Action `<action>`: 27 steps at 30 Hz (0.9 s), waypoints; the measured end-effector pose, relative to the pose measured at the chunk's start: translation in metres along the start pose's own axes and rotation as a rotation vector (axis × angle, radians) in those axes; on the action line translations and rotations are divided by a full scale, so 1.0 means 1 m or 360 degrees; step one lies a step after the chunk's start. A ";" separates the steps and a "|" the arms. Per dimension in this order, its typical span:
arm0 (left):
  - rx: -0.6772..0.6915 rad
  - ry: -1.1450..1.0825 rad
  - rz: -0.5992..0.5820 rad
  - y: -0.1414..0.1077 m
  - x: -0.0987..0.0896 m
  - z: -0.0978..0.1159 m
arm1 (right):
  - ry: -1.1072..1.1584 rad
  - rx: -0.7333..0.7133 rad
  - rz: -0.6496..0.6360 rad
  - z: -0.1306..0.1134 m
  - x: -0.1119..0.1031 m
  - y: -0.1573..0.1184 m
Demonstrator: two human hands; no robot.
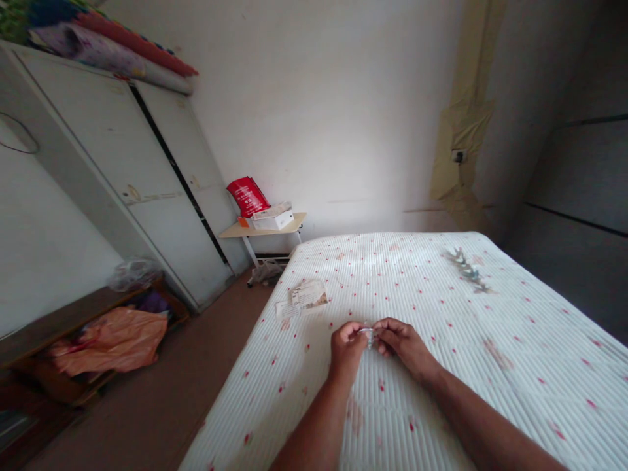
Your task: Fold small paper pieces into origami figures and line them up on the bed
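Over the middle of the white, red-dotted bed cover, both hands meet fingertip to fingertip. Between them is a small pale, partly clear object [370,339], too small to make out. My left hand [349,345] pinches its left side, thumb and fingers closed. From the right, my right hand [405,345] has its thumb and fingers closed at the object's other side. Several greyish-green pieces like small leaves or birds [468,269] lie in a row at the bed's back right. Torn printed paper [308,296] lies near the left edge.
The ribbed bed [387,261] stands against the wall. At its back left, a small table [235,231] holds a red bag [248,196] and a white box [275,220]. A grey cabinet [118,150] and a low shelf with an orange bag [118,340] stand left.
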State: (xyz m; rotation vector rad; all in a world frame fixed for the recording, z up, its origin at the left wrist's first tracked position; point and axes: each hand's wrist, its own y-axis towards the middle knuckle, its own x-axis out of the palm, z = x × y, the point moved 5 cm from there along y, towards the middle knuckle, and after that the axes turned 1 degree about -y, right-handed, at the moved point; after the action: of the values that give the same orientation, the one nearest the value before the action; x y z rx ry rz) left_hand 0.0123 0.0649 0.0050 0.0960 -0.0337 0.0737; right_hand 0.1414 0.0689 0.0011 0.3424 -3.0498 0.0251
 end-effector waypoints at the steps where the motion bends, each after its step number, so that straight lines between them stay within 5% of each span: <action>1: 0.0002 0.0000 0.0002 0.000 0.000 0.000 | 0.0000 -0.0014 -0.0010 0.000 0.000 0.000; 27: 0.0123 0.0002 -0.0187 0.002 0.004 -0.007 | 0.0065 -0.0092 -0.0104 0.003 -0.004 0.001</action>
State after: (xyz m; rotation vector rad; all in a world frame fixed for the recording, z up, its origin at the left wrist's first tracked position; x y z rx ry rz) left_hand 0.0162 0.0678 -0.0013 0.1751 -0.0239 -0.0426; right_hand 0.1452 0.0710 -0.0020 0.4316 -2.9899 -0.0584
